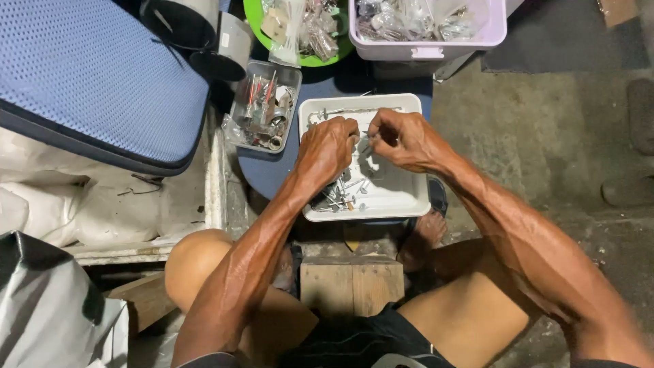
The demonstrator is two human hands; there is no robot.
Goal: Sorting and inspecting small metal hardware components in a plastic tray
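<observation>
- Your bare knees and dark shorts fill the bottom of the view, and a short wooden block (351, 285) sits on the floor between your legs, with one bare foot (421, 238) beside it.
- Both your forearms reach forward over the white tray (402, 197), which rests on a blue round stool top (262, 174) just beyond the block.
- Your left hand (327, 148) is curled shut above the tray's left half, fingers folded in toward the thumb; what they pinch is too small to make out.
- Your right hand (403, 138) is also closed, fingertips drawn together in a pinch close to your left hand, seemingly on a small metal piece, though it is hidden by the fingers.
- Loose screws and nails (338, 193) lie in a heap in the tray's near left corner, under your left wrist; a few more are scattered along its far edge.
- Such pieces should be light, hard and stiff, with sharp tips and smooth shanks that slip easily, so I judge a fingertip pinch at the head or mid-shank the safest hold.
- Beside the tray on the left stands a smaller metal tin (294, 82) of mixed hardware, touching or nearly touching it.
- Further off sit a green bowl (253, 17) and a pale plastic tub (492, 31), both holding clear bags of parts.
- At far left, a blue mesh cushion (88, 75) lies over white sacks (102, 211).
</observation>
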